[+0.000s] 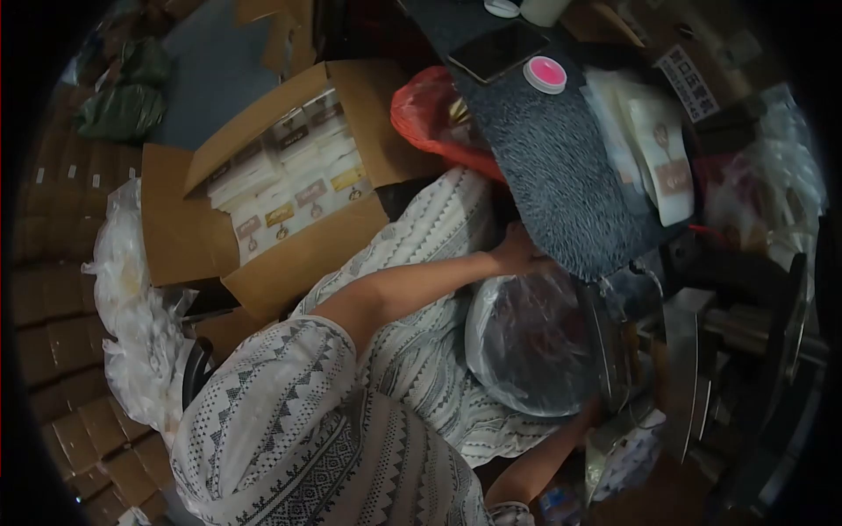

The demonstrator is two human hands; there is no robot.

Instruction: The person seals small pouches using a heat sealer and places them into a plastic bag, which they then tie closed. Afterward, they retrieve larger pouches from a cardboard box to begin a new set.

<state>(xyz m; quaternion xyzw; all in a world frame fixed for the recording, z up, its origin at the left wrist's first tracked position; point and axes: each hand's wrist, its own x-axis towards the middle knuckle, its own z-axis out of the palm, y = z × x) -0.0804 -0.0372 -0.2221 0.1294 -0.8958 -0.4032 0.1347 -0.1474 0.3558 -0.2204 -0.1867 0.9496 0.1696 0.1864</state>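
Observation:
My left hand (pixel 519 252) is at the upper rim of a round tub lined with clear plastic (pixel 526 346), just below the edge of a table covered with a grey shaggy mat (pixel 561 167). Its fingers are partly hidden, and I cannot make out whether they grip the plastic. Low on the right, my right hand (pixel 589 422) reaches past the tub's lower edge, close to a clear packet with a pale pattern (pixel 624 456). Shadow and the things around it hide its fingers. Dark reddish contents show faintly through the plastic.
An open cardboard box (pixel 298 263) holds rows of printed white pouches (pixel 303 193). On the mat lie a phone (pixel 498 51), a pink-filled round tub (pixel 545 74) and several flat pouches (pixel 671 167). A red plastic bag (pixel 421 110) hangs beside it. Metal machinery (pixel 693 351) stands at right.

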